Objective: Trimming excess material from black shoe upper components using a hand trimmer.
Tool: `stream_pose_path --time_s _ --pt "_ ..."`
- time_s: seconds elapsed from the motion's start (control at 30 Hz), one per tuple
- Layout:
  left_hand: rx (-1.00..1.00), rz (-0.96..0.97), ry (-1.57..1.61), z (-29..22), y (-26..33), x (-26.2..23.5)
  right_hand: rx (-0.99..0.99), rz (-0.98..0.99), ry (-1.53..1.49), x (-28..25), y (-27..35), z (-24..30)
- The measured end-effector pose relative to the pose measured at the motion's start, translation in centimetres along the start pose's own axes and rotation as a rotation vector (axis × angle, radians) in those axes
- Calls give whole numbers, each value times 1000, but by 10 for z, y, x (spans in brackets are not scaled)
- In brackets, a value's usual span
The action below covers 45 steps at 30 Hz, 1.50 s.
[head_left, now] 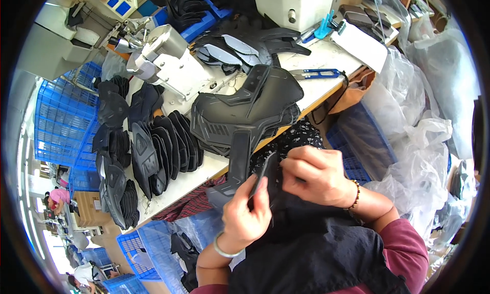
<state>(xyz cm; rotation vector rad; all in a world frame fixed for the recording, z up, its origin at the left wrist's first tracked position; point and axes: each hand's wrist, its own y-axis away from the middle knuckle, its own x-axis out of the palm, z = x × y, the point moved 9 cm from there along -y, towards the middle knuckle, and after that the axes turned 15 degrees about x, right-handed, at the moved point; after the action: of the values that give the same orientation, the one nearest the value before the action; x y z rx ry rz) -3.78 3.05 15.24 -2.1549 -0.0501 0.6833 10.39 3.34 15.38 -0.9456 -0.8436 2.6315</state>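
My left hand [246, 215] is closed on a black molded shoe-upper piece [239, 158], its thumb and fingers pinching one edge. The piece is held upright over my lap, just off the table edge. My right hand [319, 175] is closed beside it, the fingers curled in a pinch close to the piece's raised flap. What the right fingers hold, if anything, is hidden. Beyond both hands, a stack of similar black shoe-upper pieces [232, 113] lies at the table's near edge, partly overhanging it.
A white sewing machine [171, 64] stands on the white table [204, 172]. Rows of black pieces [168, 148] stand to the left. A blue-handled tool [321, 73] lies beyond the stack. Blue crates [64, 120] are left; clear plastic bags [413, 156] fill the right.
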Motion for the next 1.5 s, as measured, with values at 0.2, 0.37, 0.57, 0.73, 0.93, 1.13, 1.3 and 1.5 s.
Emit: stream_pose_path --time_s 0.2,0.37,0.57,0.73,0.93,1.13,1.3,1.5 --pt "273 -772 -1241 -10 -36 -157 544 -187 7 -22 -26 -95" --pt "236 -199 -875 154 -162 -187 597 -103 130 -2 -51 -117" --pt "109 295 -577 290 -178 -118 707 -54 -235 8 -57 -128" --pt "143 483 -660 297 -165 -91 757 -47 -532 7 -63 -119" --pt "163 220 -240 89 -179 -53 728 -8 -894 8 -71 -109" --pt "272 350 41 22 -135 23 528 66 -708 -15 -84 -57" --pt "350 87 243 5 -125 55 510 -215 -516 -33 -73 -75" --pt "507 64 89 -37 -111 59 278 -309 -110 -59 -66 -48"
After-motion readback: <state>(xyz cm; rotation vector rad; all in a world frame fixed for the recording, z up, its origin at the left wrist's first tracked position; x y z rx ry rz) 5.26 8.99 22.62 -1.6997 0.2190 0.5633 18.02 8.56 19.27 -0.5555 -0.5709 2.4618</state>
